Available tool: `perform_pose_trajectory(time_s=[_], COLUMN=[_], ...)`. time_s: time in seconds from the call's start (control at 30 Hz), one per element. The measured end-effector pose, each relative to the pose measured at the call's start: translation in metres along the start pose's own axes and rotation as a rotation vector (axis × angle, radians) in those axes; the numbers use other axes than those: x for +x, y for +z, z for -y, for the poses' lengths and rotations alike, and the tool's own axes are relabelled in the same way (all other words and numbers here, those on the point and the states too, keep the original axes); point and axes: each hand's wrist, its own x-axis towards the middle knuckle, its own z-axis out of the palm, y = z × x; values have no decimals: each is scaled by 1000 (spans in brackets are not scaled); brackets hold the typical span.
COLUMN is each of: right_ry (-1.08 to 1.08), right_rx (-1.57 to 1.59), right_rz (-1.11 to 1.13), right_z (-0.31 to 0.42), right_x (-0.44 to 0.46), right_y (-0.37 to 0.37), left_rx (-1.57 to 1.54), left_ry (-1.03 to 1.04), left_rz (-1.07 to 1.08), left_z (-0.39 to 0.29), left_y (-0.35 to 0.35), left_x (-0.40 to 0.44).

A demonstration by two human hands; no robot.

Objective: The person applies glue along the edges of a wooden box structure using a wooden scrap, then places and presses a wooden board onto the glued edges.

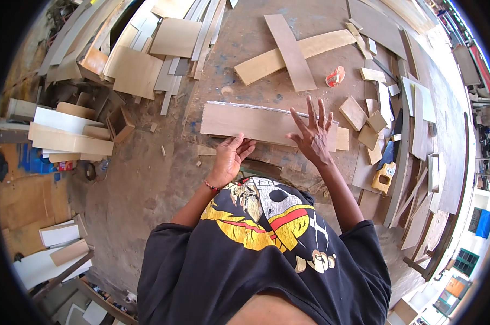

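A flat brown wooden board [256,123] lies lengthwise in front of me on the worktable, with an uneven white streak along its far edge. My left hand [233,158] pinches its near edge, thumb on top and fingers curled at the side. Over the right end of the board, my right hand [313,135] is spread with fingers apart, holding nothing; I cannot tell whether it touches the surface. A lighter wooden piece [342,139] pokes out past the board's right end. Farther off, a brown plank [290,51] crosses over a paler plank [261,64].
A small red and white container [335,76] stands beyond my right hand. To the right are wooden blocks [353,112] and a saw with a yellow handle [384,177]. Stacked panels [182,38] lie at the far left, and more offcuts [71,135] are piled nearer.
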Motion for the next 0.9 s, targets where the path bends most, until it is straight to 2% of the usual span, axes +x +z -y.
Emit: perform_pose_trajectory(time_s=[0.2, 0.33, 0.43, 0.5, 0.53, 0.6, 0.63, 0.67, 0.7, 0.77, 0.8, 0.83, 0.9], right_ry=[13, 54, 93, 115, 126, 116, 123, 118, 112, 111, 128, 147, 153], right_rx=[-75, 49, 79, 85, 83, 87, 86, 74, 64, 63, 74, 86, 98], right_rz=[27, 92, 185, 293, 292, 297, 298, 285, 273, 258, 240, 225, 197], right_z=[-9, -27, -35, -38, -39, -37, -36, -34, -33, -29, -28, -27, -26], right_x=[-9, -16, -20, -20, -20, -19, -20, -22, -23, -27, -29, -32, -35], right_y=[-6, -19, -29, -34, -36, -38, -38, -37, -36, -36, -34, -34, -34], left_rx=[-9, -19, 155, 825, 988, 991, 986, 776, 778, 208, 82, 84, -96], left_ry=[13, 9, -67, 14, 146, 191, 240, 57, 59, -180, -210, -213, -118], left_rz=[0, -2, -47, 9, 29, 42, 45, 104, 105, 114, 168, 167, 115], left_z=[1, -2, -14, -27, -30, -33, -35, -36, -33, -22, -19, -14, -6], left_y=[-2, -1, 0, 0, 2, 2, 3, 2, 2, 0, -1, 0, 6], left_x=[0, -4, -17, -28, -31, -29, -26, -24, -21, -14, -10, -7, -3])
